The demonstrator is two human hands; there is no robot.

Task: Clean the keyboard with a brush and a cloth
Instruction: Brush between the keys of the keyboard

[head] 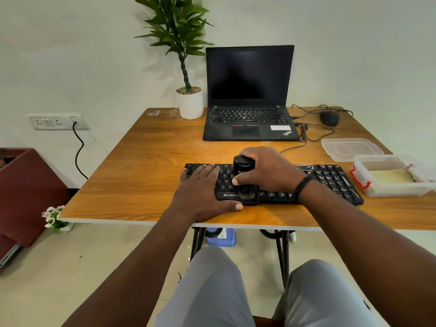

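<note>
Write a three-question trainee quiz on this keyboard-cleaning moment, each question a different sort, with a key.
1. True or false: the right hand grips the black brush with its bristles down on the keyboard.
2. What does the left hand do? A) lifts the laptop B) lies flat on the keyboard's left end C) holds a cloth
3. Fill in: the open plastic container stands to the ______ of the keyboard.

Key: 1 true; 2 B; 3 right
</note>
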